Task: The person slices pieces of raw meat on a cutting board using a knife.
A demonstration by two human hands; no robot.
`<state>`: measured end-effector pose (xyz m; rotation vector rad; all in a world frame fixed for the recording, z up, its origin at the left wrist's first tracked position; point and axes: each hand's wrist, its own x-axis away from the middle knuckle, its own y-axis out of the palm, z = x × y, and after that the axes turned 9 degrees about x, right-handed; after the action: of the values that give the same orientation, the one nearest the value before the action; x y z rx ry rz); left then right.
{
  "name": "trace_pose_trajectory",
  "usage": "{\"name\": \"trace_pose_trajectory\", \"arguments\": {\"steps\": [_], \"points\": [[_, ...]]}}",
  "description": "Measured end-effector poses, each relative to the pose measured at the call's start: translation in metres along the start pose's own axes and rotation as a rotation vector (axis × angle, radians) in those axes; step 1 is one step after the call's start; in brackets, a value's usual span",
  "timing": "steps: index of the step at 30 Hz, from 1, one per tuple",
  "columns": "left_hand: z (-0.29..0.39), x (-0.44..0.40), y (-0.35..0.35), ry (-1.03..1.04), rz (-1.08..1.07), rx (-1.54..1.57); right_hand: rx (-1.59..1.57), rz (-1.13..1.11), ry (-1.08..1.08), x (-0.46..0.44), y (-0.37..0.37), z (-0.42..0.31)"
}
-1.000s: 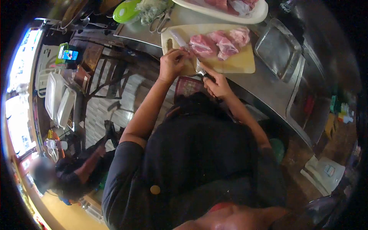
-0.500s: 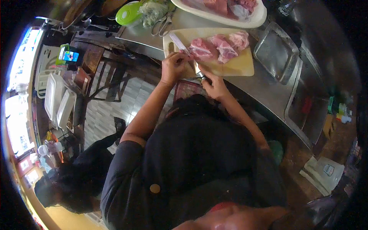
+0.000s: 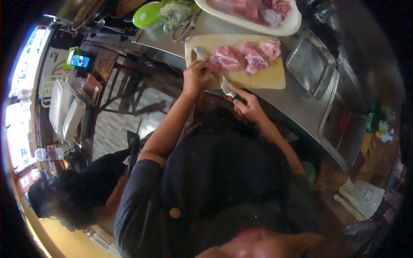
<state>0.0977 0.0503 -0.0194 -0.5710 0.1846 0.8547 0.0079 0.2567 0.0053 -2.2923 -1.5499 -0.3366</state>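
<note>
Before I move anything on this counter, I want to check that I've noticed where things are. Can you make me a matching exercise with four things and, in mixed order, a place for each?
Column one
1. Knife
2. Scissors
3. Metal tray
4. Cut pieces of raw meat

Column two
A. Lying on the pale cutting board
B. To the right of the cutting board
C. Held in the right hand
D. Next to the clear plastic bag

Right pairs: 1-C, 2-D, 3-B, 4-A
</note>
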Motion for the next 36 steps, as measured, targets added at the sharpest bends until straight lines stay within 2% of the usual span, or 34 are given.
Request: {"name": "trace_pose_trajectory", "arguments": {"steps": [3,5,8,10,12,15,16,18,21,24,27,30,32,35,36], "points": [[-0.002,0.000,0.001,0.010,0.033,-0.023,0.073,-0.006,-0.064,0.005,-0.008,0.020],[-0.002,0.001,0.003,-0.001,0.060,-0.036,0.237,0.091,-0.303,0.020,-0.014,0.037],[0.006,-0.001,0.001,-0.070,0.117,-0.064,0.512,0.183,-0.484,0.047,-0.024,0.040],[0.009,-0.004,-0.001,-0.139,0.151,-0.100,0.748,0.151,-0.408,0.062,-0.031,0.026],[0.006,-0.011,-0.003,-0.158,0.108,-0.107,1.020,0.028,-0.181,0.076,-0.037,0.014],[0.020,-0.024,-0.011,-0.218,-0.067,-0.104,1.245,0.016,-0.173,0.087,-0.041,0.014],[0.025,-0.027,-0.013,-0.243,-0.143,-0.100,1.253,-0.004,-0.145,0.091,-0.043,0.013],[0.017,-0.025,-0.016,-0.260,-0.133,-0.073,1.269,-0.042,-0.090,0.100,-0.048,0.013],[0.002,-0.018,-0.026,-0.315,-0.115,0.009,0.957,0.013,-0.212,0.109,-0.056,0.025],[0.003,-0.016,-0.028,-0.348,-0.071,0.001,0.651,-0.035,-0.058,0.092,-0.048,0.027],[0.004,-0.015,-0.023,-0.346,-0.033,-0.032,0.488,0.096,-0.370,0.068,-0.038,0.023],[0.012,-0.014,-0.016,-0.271,-0.041,-0.050,0.510,0.073,-0.487,0.046,-0.036,0.043],[0.016,-0.015,-0.012,-0.241,-0.026,-0.093,0.460,0.056,-0.422,0.041,-0.031,0.038],[0.025,-0.015,-0.014,-0.398,-0.008,-0.022,0.385,0.056,-0.354,0.031,-0.018,0.017],[0.023,-0.014,-0.014,-0.387,-0.017,0.009,0.360,0.062,-0.338,0.026,-0.015,0.010]]}}
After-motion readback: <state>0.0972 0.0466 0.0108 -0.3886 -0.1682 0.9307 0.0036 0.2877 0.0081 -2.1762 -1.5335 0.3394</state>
